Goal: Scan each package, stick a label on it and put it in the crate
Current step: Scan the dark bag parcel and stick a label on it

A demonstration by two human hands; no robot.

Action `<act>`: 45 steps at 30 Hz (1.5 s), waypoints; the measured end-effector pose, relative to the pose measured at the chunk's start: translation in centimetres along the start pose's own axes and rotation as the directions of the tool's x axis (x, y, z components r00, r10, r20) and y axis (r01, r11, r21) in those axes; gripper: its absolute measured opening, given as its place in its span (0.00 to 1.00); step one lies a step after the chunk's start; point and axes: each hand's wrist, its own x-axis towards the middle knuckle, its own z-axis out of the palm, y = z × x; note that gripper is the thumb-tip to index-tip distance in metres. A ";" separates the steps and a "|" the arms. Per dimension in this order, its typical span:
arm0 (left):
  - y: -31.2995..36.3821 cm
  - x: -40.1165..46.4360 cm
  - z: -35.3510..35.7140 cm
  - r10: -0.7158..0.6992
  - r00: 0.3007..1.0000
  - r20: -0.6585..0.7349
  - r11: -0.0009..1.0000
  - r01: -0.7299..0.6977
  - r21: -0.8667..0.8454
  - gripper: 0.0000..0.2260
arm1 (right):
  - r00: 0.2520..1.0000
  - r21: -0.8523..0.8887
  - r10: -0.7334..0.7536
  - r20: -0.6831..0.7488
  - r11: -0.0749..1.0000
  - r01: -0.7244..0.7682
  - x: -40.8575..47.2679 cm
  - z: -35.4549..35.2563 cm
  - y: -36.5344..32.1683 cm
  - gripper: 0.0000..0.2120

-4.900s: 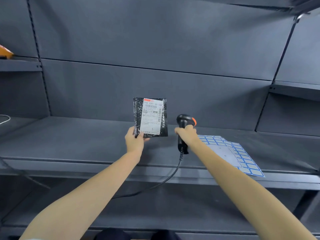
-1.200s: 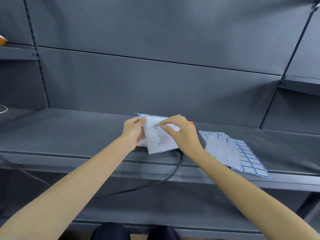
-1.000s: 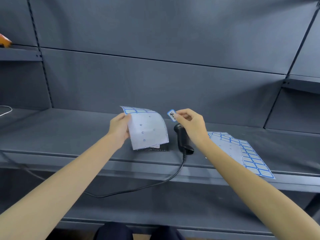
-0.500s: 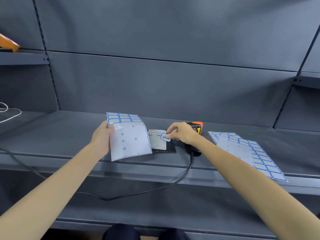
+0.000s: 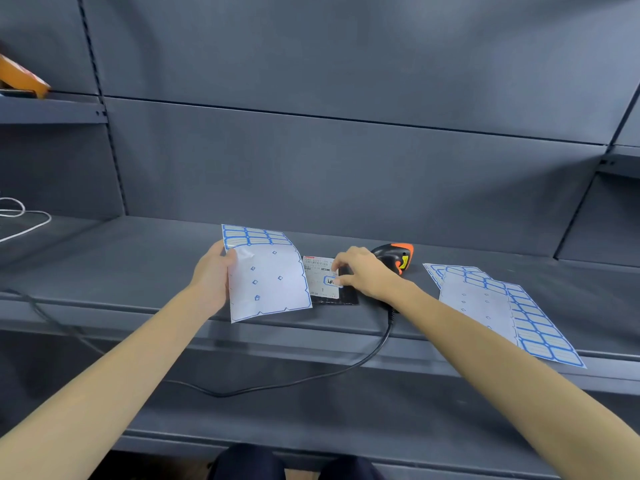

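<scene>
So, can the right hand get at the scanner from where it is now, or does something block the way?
Probably yes. The scanner lies on the shelf just behind the right hand, with nothing between them. But the fingers press the label onto the package, so they must let go first.

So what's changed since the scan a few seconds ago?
The scanner has been let go and lies on the shelf. The package lies flat there too. The left hand now holds a label sheet; the right hand presses a peeled label onto the package. The spare sheets stayed put.
</scene>
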 end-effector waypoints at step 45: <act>-2.9 0.6 12.0 -0.008 0.984 -0.180 0.479 0.162 0.863 0.18 | 0.485 0.464 0.853 -0.195 0.516 -0.720 -14.4 -6.2 16.6 0.21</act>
